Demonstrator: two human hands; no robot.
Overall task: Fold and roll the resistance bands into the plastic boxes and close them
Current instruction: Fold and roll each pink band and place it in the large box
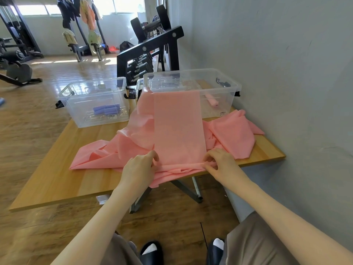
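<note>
Wooden table (57,180), set against a grey wall (286,73) on a wood-plank floor. Item: pink resistance band (179,127), long and wide, one flat length running from the near table edge up over the front rim of the right-hand clear plastic box (219,106); the remainder lies in loose crumpled folds to either side on the tabletop, with some hanging over the near edge. Left hand (140,168): fingers curled, pinching the band's near left corner at the table edge. Right hand (219,163): fingers curled, pinching the near right corner; the two hands sit apart, one at each side of the flat strip. Right-hand box: open, no lid on, containing a rolled pink band (212,100) near its back right; black latches at its ends. Left-hand clear plastic box (76,106): open, standing just beside the other toward the table's far left, holding rolled blue bands (107,109) on its floor. Beyond the table: a black dumbbell rack (149,52) with dumbbells, further gym machines and hung clothing toward bright windows. Below: the person's grey trousers, white socks and black slippers.
</note>
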